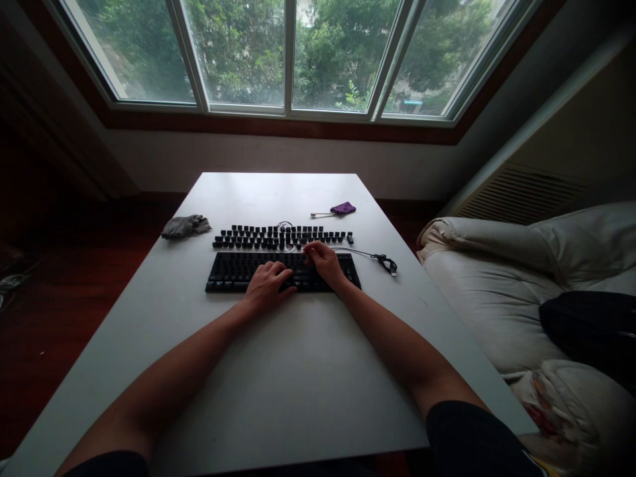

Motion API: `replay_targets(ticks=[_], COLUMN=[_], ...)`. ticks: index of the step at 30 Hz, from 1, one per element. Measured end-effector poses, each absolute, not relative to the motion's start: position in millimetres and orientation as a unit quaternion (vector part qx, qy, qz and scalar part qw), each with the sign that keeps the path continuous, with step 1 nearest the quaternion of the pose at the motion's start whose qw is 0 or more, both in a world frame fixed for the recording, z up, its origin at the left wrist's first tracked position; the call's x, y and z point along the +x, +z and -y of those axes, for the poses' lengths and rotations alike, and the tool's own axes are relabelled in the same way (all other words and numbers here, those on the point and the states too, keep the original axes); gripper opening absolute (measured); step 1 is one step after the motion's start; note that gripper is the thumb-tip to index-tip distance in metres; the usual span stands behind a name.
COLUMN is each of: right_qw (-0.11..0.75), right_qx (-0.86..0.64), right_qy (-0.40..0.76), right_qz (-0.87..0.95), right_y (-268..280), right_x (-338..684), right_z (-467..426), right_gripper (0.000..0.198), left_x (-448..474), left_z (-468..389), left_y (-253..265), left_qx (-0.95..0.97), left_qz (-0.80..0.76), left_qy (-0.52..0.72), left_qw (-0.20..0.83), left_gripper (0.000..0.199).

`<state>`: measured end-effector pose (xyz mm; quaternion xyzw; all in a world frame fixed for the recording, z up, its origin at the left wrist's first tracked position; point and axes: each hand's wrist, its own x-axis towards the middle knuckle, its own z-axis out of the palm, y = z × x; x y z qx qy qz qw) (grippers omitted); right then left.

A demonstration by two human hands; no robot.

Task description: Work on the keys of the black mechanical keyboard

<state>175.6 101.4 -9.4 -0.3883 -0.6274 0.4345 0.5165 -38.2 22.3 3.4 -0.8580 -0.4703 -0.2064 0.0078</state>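
Observation:
A black keyboard [228,273] lies across the white table. Behind it, loose black keycaps [243,236] stand in rows, with part of a thin wire loop showing among them. My left hand [268,283] rests on the keyboard's middle with its fingers spread. Over the right half of the keyboard is my right hand [322,262], its fingers curled and pinched together at the keyboard's back edge, close to the keycaps. Whatever sits between those fingertips, if anything, is too small to make out.
A grey cloth [186,226] lies at the table's left edge. Farther back is a purple pouch [343,208] beside a thin stick-like tool [322,214]. The coiled USB cable [385,263] lies to the right. A pale sofa [472,291] borders the white table [278,384].

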Motion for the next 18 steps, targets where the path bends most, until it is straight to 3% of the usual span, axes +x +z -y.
replay_targets(ticks=[5, 18], right_qw=[0.540, 0.529], right_qx=[-0.360, -0.398], right_qy=[0.487, 0.452], right_qz=[0.585, 0.598], right_y=[-5.8, 0.4], right_x=[176.3, 175.5], right_z=[-100.9, -100.0], right_gripper=[0.024, 0.023], left_x=[-37.8, -36.8], left_z=[-21.7, -19.5], left_y=[4.5, 6.5], left_qx=[-0.859, -0.873], left_qz=[0.470, 0.451], left_qy=[-0.201, -0.183], left_qw=[0.014, 0.038], left_gripper=[0.037, 0.035])
